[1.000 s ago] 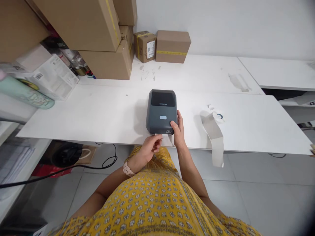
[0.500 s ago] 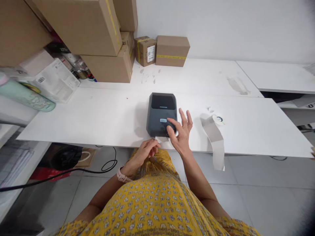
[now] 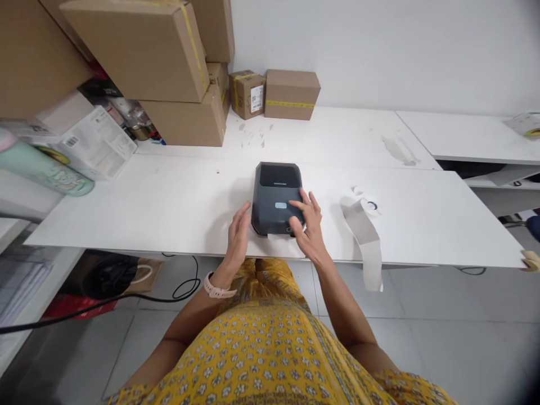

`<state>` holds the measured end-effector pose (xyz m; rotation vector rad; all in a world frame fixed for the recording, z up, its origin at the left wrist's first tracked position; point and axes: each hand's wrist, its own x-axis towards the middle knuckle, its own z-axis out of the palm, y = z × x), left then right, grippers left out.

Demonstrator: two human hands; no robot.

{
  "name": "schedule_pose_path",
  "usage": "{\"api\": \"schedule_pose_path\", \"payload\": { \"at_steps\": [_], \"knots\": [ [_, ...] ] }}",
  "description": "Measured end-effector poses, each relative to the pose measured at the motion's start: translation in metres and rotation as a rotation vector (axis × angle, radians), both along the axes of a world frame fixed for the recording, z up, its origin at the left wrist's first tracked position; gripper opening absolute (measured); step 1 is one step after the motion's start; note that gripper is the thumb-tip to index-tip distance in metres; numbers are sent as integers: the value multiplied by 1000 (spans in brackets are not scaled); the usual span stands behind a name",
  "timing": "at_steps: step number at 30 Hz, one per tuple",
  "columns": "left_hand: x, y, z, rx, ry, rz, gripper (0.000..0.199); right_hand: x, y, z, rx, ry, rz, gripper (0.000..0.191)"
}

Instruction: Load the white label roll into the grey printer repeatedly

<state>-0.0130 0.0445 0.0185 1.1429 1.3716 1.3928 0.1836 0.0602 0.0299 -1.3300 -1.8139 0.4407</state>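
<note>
A dark grey label printer (image 3: 270, 214) with a pale blue button (image 3: 280, 205) sits near the front edge of the white table (image 3: 177, 208). My right hand (image 3: 309, 225) is at the printer's right side, fingers apart, one fingertip over its top just right of the button. My left hand (image 3: 238, 233) is upright beside the left side, its fingers stretched out and close to the casing; whether it touches I cannot tell. A sliver of white paper (image 3: 279, 235) shows at the printer's front. To the right lies a roll of white labels (image 3: 368, 206), its loose strip hanging over the edge.
Stacked cardboard boxes (image 3: 181, 124) stand at the back left, with two smaller boxes (image 3: 292, 95) against the wall. A mint-green bottle (image 3: 46, 169) and a white carton (image 3: 99, 140) are at the far left. A black cable (image 3: 147, 295) runs below the table.
My left hand has moved from the paper at the printer's front up to its left side, and its fingers have straightened. My right hand has shifted slightly onto the printer's right side.
</note>
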Motion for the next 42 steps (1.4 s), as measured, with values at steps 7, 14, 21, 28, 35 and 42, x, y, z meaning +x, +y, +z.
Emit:
{"api": "schedule_pose_path", "payload": {
  "at_steps": [7, 14, 21, 28, 35, 42],
  "knots": [
    [6, 29, 30, 189, -68, -64, 57, 8, 15, -4, 26, 315, -22, 61],
    [5, 94, 27, 240, 35, 40, 43, -10, 118, 48, 294, 276, -79, 64],
    [5, 94, -23, -25, 182, -50, 57, -5, 180, 80, 328, 57, -167, 71],
    [6, 97, -13, -139, 330, -66, 73, -6, 134, 67, 213, -256, 80, 40],
    [7, 99, -13, -83, 390, -34, 68, -24, 125, 49, -166, -902, 484, 37],
    [1, 97, -10, -63, 465, -97, 76, -25, 132, 45, -352, -913, 627, 47]
  ]
}}
